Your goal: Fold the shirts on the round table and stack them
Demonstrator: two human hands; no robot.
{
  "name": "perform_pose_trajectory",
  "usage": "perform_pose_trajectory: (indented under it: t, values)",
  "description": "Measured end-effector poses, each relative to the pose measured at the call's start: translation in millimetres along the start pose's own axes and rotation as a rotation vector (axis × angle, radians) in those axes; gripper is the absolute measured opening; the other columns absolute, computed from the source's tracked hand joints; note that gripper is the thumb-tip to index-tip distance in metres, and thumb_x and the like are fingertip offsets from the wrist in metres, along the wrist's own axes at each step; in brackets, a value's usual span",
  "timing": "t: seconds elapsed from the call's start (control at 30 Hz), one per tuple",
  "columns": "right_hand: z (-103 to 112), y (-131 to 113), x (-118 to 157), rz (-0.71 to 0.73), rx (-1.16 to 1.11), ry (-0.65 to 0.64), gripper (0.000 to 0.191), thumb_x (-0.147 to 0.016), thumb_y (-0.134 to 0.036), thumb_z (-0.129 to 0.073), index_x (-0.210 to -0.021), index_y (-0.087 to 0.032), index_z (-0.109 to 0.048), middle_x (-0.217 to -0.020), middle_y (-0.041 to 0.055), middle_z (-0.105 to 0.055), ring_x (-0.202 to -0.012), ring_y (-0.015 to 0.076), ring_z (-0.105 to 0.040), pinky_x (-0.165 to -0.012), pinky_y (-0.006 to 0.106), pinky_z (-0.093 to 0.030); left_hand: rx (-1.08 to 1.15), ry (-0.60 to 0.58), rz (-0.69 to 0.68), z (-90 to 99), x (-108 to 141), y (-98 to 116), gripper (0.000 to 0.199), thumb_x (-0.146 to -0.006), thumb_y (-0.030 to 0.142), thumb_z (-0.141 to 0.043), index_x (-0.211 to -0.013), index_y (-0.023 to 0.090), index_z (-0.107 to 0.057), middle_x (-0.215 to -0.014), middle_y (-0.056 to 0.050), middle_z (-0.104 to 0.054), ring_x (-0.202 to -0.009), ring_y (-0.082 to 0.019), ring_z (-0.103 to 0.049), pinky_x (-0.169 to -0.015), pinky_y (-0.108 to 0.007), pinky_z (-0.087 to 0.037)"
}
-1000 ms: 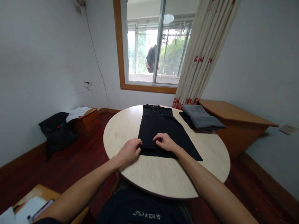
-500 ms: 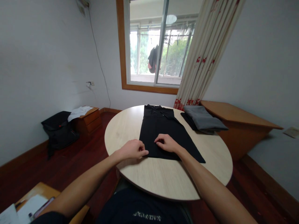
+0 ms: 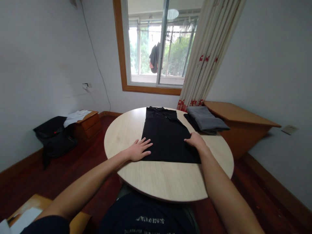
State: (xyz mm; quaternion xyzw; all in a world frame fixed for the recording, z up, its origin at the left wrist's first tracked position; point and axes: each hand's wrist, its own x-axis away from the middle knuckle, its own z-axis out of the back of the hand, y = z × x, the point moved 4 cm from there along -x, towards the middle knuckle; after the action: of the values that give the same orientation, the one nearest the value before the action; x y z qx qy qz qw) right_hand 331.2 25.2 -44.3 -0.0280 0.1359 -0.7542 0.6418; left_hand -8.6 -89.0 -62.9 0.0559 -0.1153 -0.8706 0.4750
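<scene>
A black collared shirt (image 3: pixel 168 143) lies flat on the round table, its collar toward the window and its hem toward me. Fingers spread, my left hand (image 3: pixel 139 149) rests open on the shirt's near left edge. My right hand (image 3: pixel 195 140) is at the right side edge, with the fingers curled and the thumb over the cloth, closed on that edge. The right forearm covers part of the shirt's near right corner.
The pale round table (image 3: pixel 165 180) has folded grey cloth (image 3: pixel 206 119) on black cloth at its right. A wooden desk (image 3: pixel 239 113) stands beyond. At left are a black bag (image 3: pixel 57 136) and a small drawer cabinet (image 3: pixel 89 125). A curtain (image 3: pixel 207 55) hangs beside the window.
My left hand has opened and spread flat on the shirt's left edge. My right hand has moved from the middle of the shirt to its right edge. The view has shifted slightly.
</scene>
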Motion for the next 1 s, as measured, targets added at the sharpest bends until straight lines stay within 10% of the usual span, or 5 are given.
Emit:
perform_pose_trajectory:
  t: [0.4, 0.63, 0.83, 1.0]
  values:
    - [11, 17, 11, -0.123, -0.263, -0.356, 0.018, -0.073, -0.019, -0.079, -0.066, -0.014, -0.063, -0.061, 0.0064, -0.061, -0.058, 0.0204, -0.062, -0.053, 0.030, -0.045, 0.008, -0.117, 0.042, 29.1, 7, -7, 0.058, -0.093, 0.050, -0.058, -0.147, 0.030, -0.051, -0.163, -0.010, -0.035, -0.151, -0.035, -0.029, -0.118, -0.066, -0.017]
    - [32, -28, 27, 0.120, -0.532, -0.256, 0.013, -0.069, -0.013, -0.072, -0.080, -0.017, -0.066, -0.060, -0.0020, -0.058, -0.053, 0.0118, -0.051, -0.047, 0.022, -0.036, -0.050, 0.133, -0.080, 51.1, -40, 44, 0.033, -0.098, 0.038, -0.051, -0.120, 0.022, -0.070, -0.121, -0.010, -0.072, -0.115, -0.029, -0.065, -0.101, -0.041, -0.045]
    - [13, -68, 33, 0.245, -0.550, -0.927, 0.018, -0.069, -0.017, -0.072, -0.087, -0.019, -0.071, -0.073, 0.0030, -0.071, -0.060, 0.0146, -0.065, -0.050, 0.021, -0.043, -0.055, 0.115, -0.293, 28.6, -80, 90, 0.062, -0.082, 0.022, -0.070, -0.142, 0.023, -0.054, -0.124, -0.010, -0.067, -0.113, -0.029, -0.063, -0.094, -0.038, -0.048]
    - [-1, -43, -37, 0.049, -0.634, -0.630, 0.023, -0.075, -0.016, -0.071, -0.098, -0.016, -0.069, -0.080, 0.0069, -0.074, -0.063, 0.0152, -0.068, -0.057, 0.023, -0.050, -0.114, 0.086, -0.395, 12.7, -90, 88, 0.026, -0.086, 0.019, -0.065, -0.111, 0.023, -0.073, -0.109, -0.009, -0.065, -0.104, -0.027, -0.061, -0.086, -0.037, -0.047]
